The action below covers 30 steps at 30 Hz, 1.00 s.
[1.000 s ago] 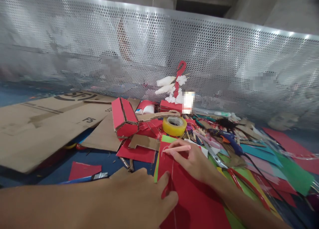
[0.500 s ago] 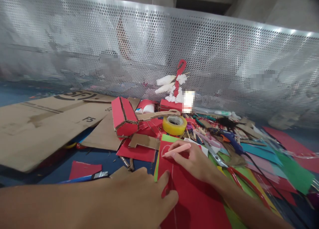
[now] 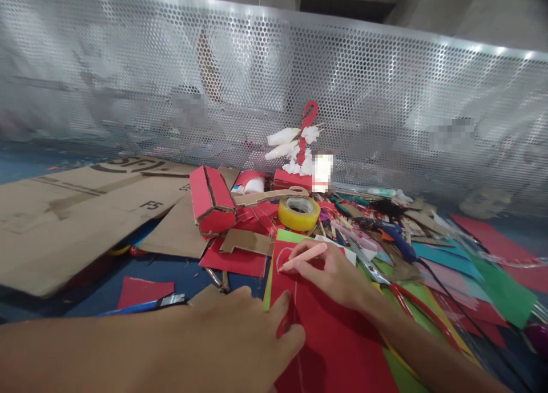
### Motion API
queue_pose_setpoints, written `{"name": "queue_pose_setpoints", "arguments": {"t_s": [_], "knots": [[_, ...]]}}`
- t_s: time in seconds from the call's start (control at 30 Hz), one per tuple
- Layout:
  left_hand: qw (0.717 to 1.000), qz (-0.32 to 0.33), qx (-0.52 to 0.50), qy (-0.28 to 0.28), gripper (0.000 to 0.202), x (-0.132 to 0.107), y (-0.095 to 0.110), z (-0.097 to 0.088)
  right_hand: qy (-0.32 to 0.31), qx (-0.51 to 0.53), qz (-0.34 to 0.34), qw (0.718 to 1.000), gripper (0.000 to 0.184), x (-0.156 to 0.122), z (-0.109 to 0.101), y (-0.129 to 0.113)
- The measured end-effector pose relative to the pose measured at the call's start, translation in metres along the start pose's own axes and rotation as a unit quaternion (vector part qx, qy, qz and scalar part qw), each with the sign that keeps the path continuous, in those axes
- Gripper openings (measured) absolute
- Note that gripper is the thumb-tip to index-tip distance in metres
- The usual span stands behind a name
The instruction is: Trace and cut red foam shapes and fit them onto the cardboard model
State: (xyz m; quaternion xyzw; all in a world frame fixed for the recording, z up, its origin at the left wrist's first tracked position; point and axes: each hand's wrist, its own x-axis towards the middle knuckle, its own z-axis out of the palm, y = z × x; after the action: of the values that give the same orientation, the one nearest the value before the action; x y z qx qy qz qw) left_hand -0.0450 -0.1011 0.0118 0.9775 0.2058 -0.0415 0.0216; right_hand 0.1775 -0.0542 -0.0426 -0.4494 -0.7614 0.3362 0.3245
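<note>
A sheet of red paper (image 3: 338, 347) lies on top of green and yellow sheets in front of me. My right hand (image 3: 334, 270) pinches a pink pen (image 3: 306, 257), its tip on the paper near the upper left corner. Beside the tip is a curved white line, and a long white line runs down the sheet. My left hand (image 3: 252, 339) rests on the sheet's left side, fingers apart and bent slightly, holding nothing. Just beyond the paper sits a roll of yellow tape (image 3: 298, 221). Scissors with red handles (image 3: 422, 310) lie right of the sheet, partly behind my right forearm.
To the left are flattened cardboard (image 3: 98, 210), a red-covered cardboard piece (image 3: 214, 202) and a blue cutter (image 3: 141, 304). A glue gun (image 3: 398, 242) with its cord and coloured papers (image 3: 505, 290) lie right. Behind stands a perforated metal panel (image 3: 257, 62).
The view has shifted very slightly. Both hands stay in place on the red paper, and the pen tip remains at the curved line.
</note>
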Motion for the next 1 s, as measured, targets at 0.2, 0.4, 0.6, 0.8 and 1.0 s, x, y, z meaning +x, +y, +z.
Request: {"name": "queue_pose_setpoints", "arguments": {"t_s": [0.2, 0.4, 0.6, 0.8, 1.0], "knots": [[1.000, 0.017, 0.023, -0.010, 0.032, 0.0012, -0.0002, -0.0016, 0.000, 0.017, 0.002, 1.000, 0.026, -0.0006, -0.0010, 0.0012], [0.997, 0.021, 0.059, -0.038, 0.035, 0.0028, 0.0013, -0.0047, -0.004, 0.042, 0.007, 0.999, 0.024, -0.0027, -0.0010, 0.0027], [0.999, 0.040, 0.019, -0.020, 0.030, 0.0007, 0.0000, 0.0005, -0.013, 0.044, 0.010, 0.999, 0.023, -0.0021, -0.0024, 0.0010], [0.998, 0.030, 0.030, -0.049, 0.039, 0.0010, 0.0012, -0.0010, -0.013, 0.048, 0.010, 0.999, 0.023, -0.0034, -0.0022, 0.0035], [0.998, -0.007, 0.021, -0.062, 0.035, 0.0071, 0.0040, -0.0049, -0.019, 0.068, 0.026, 0.997, 0.021, -0.0038, -0.0015, 0.0042]]}}
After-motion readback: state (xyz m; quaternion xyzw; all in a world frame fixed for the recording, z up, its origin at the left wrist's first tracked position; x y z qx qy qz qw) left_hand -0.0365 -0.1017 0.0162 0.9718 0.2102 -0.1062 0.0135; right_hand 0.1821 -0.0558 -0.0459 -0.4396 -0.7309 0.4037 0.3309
